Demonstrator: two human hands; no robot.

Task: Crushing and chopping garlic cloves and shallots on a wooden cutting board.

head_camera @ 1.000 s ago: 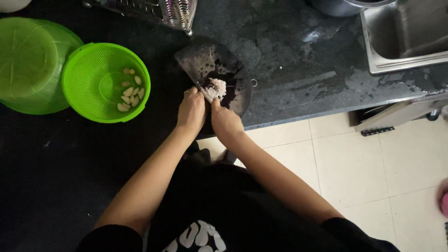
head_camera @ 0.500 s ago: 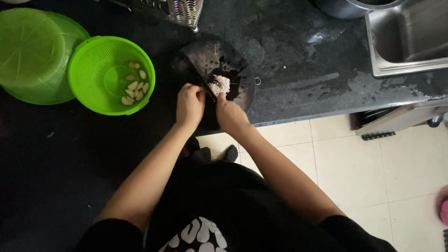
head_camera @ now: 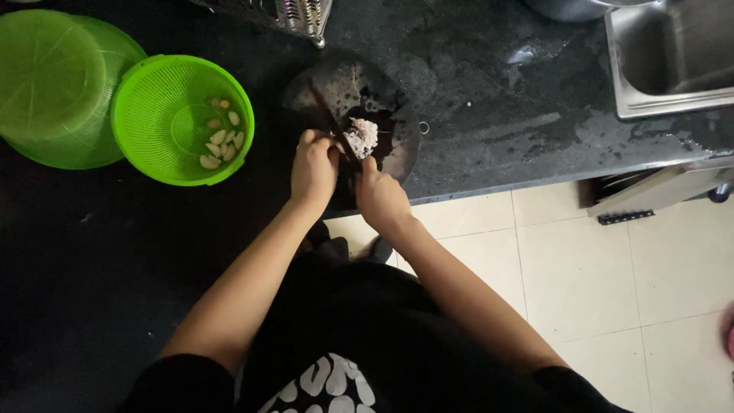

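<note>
Closed left hand (head_camera: 312,167) beside right hand (head_camera: 380,197), grip unclear, at pale chopped heap (head_camera: 362,137) on round dark board (head_camera: 397,153); green colander (head_camera: 153,115) left.

chopped pile (head_camera: 362,137) on board (head_camera: 397,99), colander (head_camera: 164,115) left, sink (head_camera: 669,61) right

Wet black stone counter (head_camera: 497,115), steel sink (head_camera: 673,69), cream floor tiles (head_camera: 612,291).

Your left hand (head_camera: 312,170) hides the knife handle, the sink (head_camera: 673,57) runs off the top-right edge, and the pale heap (head_camera: 362,137) is too small to identify.
</note>
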